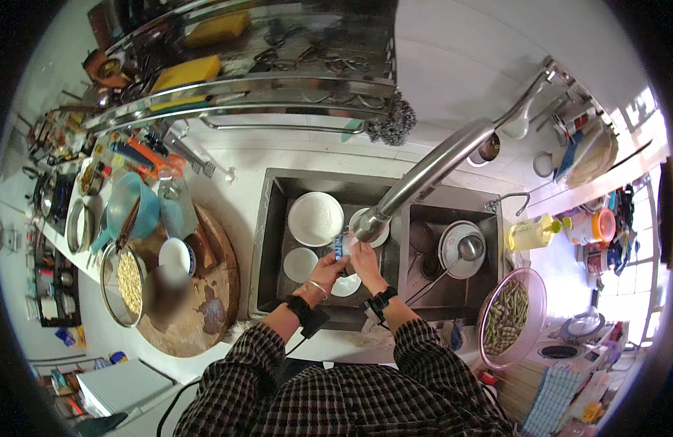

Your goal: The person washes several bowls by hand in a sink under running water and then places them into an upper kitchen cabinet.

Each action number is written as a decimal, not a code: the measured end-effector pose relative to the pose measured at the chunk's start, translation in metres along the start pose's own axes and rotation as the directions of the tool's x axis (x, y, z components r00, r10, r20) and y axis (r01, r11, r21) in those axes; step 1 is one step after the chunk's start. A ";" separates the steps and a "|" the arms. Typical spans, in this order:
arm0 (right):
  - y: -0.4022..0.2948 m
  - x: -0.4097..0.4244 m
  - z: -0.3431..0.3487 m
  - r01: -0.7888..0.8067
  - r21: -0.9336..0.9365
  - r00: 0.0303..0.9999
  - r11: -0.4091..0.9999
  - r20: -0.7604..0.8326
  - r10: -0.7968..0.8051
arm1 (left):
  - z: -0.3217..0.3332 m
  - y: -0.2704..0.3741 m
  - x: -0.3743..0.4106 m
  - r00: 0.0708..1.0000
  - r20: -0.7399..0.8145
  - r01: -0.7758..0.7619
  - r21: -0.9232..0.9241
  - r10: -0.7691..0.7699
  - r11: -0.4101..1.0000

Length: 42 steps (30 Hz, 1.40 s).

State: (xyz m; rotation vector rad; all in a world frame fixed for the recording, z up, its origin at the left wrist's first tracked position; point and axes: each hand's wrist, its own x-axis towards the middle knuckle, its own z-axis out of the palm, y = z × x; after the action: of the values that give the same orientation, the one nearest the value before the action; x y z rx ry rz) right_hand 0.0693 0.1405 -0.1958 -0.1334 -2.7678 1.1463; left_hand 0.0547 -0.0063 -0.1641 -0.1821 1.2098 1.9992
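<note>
Over the left basin of a steel sink (331, 183), my left hand (328, 273) grips the left side of a small blue-and-white bowl (339, 248). My right hand (365, 262) closes on the bowl's right side, just under the spout of a steel faucet (370, 224). The faucet and my fingers partly hide the bowl. Around my hands in the basin are a large white bowl (315, 218), a smaller white bowl (301, 265), another white dish (347, 285) below my wrists and one partly behind the faucet.
In the right basin a ladle (470, 248) rests on stacked bowls (451, 267). A pink-rimmed basin of green pods (505, 317) stands right of the sink. To the left, a round wooden board (219, 322) bears a white bowl (175, 257). A steel rack (292, 84) overhangs the back.
</note>
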 end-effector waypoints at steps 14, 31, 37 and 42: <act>-0.033 -0.026 -0.013 -0.158 0.025 0.985 0.987 0.080 0.156 | -0.005 0.001 0.006 0.968 -0.210 -0.157 -0.091 0.135 0.983; -0.029 0.002 -0.037 -0.738 0.354 0.651 0.574 0.598 0.468 | 0.027 0.054 0.008 0.674 0.627 -0.495 0.776 0.391 -0.391; 0.019 -0.008 -0.029 0.107 -0.139 0.964 0.984 0.257 -0.069 | 0.042 0.073 0.054 0.931 0.350 -0.355 0.801 -0.103 -0.482; -0.047 0.013 -0.083 -0.648 0.214 0.706 0.731 0.529 0.471 | -0.039 0.025 0.060 0.982 -0.183 0.182 0.887 -0.038 0.424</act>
State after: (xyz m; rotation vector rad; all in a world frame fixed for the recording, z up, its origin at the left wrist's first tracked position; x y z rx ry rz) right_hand 0.0692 0.1662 -0.1032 -0.8510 -2.8638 2.1020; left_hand -0.0139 -0.0119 -0.1965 0.1593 2.1413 0.9625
